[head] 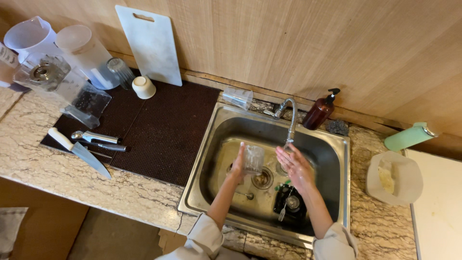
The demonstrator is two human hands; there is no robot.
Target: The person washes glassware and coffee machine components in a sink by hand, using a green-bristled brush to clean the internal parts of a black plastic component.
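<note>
Presently, your hands are at work over the sink [219, 159].
Your left hand [237, 165] grips a clear glass [253, 159] upright above the drain [263, 179]. Your right hand [294, 165] is spread flat and holds nothing, under the faucet [288, 115]. Dark dishes [288, 204] lie below it. A knife [79, 151] rests on the counter [43, 168].

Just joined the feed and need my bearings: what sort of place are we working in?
Most likely a home kitchen, at the washing-up spot: a steel sink with a tap, the left hand holding a glass, and a knife on a drying mat.
</note>
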